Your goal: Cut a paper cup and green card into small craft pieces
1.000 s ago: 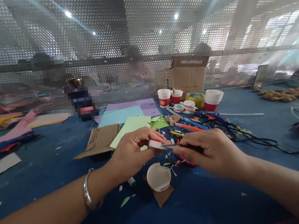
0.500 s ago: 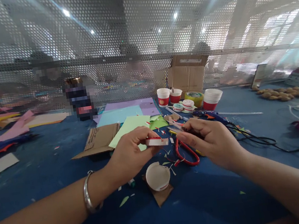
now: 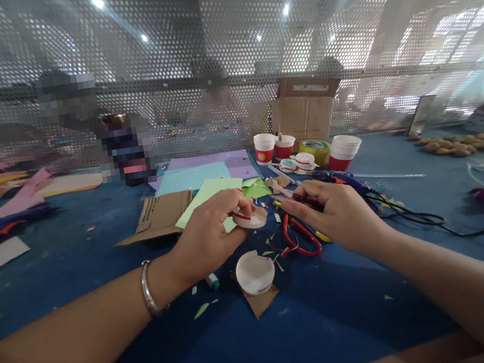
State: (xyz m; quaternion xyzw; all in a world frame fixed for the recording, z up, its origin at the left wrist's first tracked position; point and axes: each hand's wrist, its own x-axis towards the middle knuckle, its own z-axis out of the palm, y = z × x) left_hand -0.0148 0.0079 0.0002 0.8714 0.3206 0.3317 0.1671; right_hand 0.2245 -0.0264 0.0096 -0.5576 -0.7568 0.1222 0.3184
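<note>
My left hand point(image 3: 214, 225) pinches a short cut piece of paper cup point(image 3: 251, 221), a white ring-like part with a red band. My right hand point(image 3: 337, 209) is closed on a slim dark-handled tool point(image 3: 311, 200); fingers hide most of it and I cannot make out its kind. Below and between the hands, another cut paper cup point(image 3: 256, 273) stands with its open side up on a scrap of brown cardboard point(image 3: 260, 306). A tool with red looped handles point(image 3: 302, 246) lies beside my right hand, next to a yellow stick point(image 3: 322, 236).
Coloured paper sheets point(image 3: 196, 176) and folded cardboard point(image 3: 162, 214) lie ahead. Paper cups point(image 3: 344, 150), a tape roll point(image 3: 316, 151) and a blue glue gun point(image 3: 346, 180) with black cable point(image 3: 412, 223) stand or lie right of centre. Paper scraps litter the blue table point(image 3: 123, 357).
The cup piece has turned in my left hand, so its rounded side and top now show. My right hand stays closed on the dark-handled tool. The view has shifted slightly.
</note>
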